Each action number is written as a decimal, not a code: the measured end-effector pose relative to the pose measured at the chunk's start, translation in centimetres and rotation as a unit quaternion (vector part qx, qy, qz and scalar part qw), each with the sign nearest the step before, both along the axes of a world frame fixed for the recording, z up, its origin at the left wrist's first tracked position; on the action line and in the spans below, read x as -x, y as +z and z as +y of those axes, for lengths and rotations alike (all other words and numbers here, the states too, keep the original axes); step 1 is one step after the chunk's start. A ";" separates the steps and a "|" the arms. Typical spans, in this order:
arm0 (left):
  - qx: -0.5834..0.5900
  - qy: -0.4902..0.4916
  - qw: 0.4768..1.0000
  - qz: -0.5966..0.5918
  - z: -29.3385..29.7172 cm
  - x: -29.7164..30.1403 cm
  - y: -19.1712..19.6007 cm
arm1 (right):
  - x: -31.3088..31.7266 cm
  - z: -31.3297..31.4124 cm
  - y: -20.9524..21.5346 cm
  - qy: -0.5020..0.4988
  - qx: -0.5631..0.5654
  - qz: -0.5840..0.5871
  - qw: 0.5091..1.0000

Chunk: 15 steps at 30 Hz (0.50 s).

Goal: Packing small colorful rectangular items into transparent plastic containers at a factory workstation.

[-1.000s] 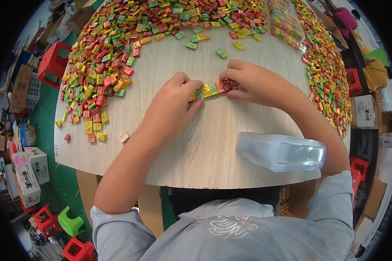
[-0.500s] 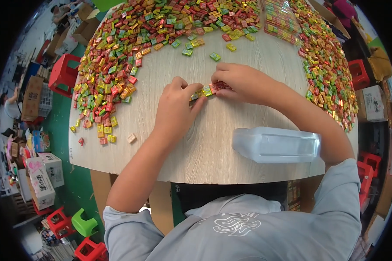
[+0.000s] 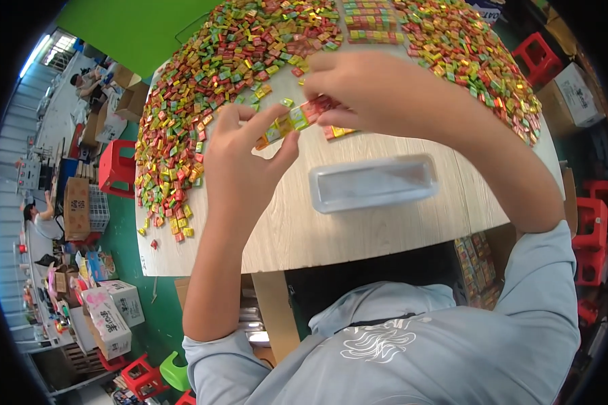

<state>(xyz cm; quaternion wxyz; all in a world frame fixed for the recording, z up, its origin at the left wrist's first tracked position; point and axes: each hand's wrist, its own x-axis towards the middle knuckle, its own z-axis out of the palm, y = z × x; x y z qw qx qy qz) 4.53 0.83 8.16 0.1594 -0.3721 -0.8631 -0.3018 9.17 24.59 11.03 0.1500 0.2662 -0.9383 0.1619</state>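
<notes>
A short row of small wrapped candies, yellow, green and red, is pinched end to end between my two hands, lifted off the table. My left hand closes on the row's left end with thumb and fingers. Around the red right end my right hand is closed, its fingers partly hiding the candies. Just below the right hand, a few more candies lie on the tabletop. Nearer to me is a clear plastic box, with its open side up and nothing plainly visible in it.
A big heap of loose candies curves along the table's far and left sides, and another heap lies right. Between them are neat candy rows. Red stools and cartons stand around the wooden table.
Both hands have raised the candy row from the tabletop. The clear box, formerly on its side, now sits with its opening up. My view has shifted too.
</notes>
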 end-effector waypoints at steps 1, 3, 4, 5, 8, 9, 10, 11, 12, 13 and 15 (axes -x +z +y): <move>-0.003 -0.015 1.000 0.019 -0.1 -1.0 1.0 | -1.7 -0.2 1.3 -0.017 -0.014 0.004 1.000; -0.013 -0.045 0.999 0.014 0.7 -3.3 2.5 | -5.3 0.0 2.6 -0.040 -0.005 -0.001 0.999; -0.014 -0.047 0.999 0.010 1.0 -4.3 2.6 | -6.9 0.1 2.7 -0.062 0.003 -0.001 0.998; 0.005 -0.070 0.997 0.009 1.3 -5.2 2.7 | -8.5 0.2 2.4 -0.062 0.003 -0.001 0.998; 0.024 -0.105 0.994 -0.035 1.7 -6.9 2.0 | -11.9 0.1 1.5 -0.106 0.021 -0.032 0.994; 0.039 -0.111 0.993 -0.017 1.8 -7.2 1.4 | -12.6 0.1 0.5 -0.118 0.054 -0.044 0.991; 0.053 -0.116 0.992 0.001 1.8 -7.3 1.0 | -13.1 -0.1 -0.3 -0.128 0.088 -0.055 0.986; 0.058 -0.113 0.992 0.016 1.6 -7.5 0.7 | -13.4 -0.3 -1.1 -0.137 0.099 -0.050 0.984; 0.060 -0.116 0.991 0.017 1.3 -7.6 0.3 | -13.6 -0.4 -1.7 -0.140 0.101 -0.048 0.984; 0.054 -0.110 0.992 0.042 1.1 -7.8 0.0 | -13.7 -0.5 -2.2 -0.150 0.123 -0.028 0.981; 0.050 -0.103 0.991 0.071 0.6 -8.3 -0.8 | -13.9 -0.7 -3.1 -0.159 0.148 -0.002 0.976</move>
